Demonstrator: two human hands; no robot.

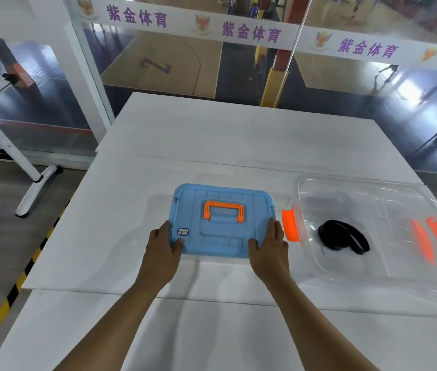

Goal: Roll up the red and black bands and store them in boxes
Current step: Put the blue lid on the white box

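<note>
White tabletop (212, 145) stands before glass panels overlooking a sports court. On it lies a flat light-blue plastic lid (221, 222) with an orange handle (224, 211). The left hand (162, 249) grips its near-left corner and the right hand (269, 250) its near-right corner, fingers curled around the edge. Just right, a clear plastic box (372, 236) with orange latches (289, 226) holds the coiled black band (342, 236).
</note>
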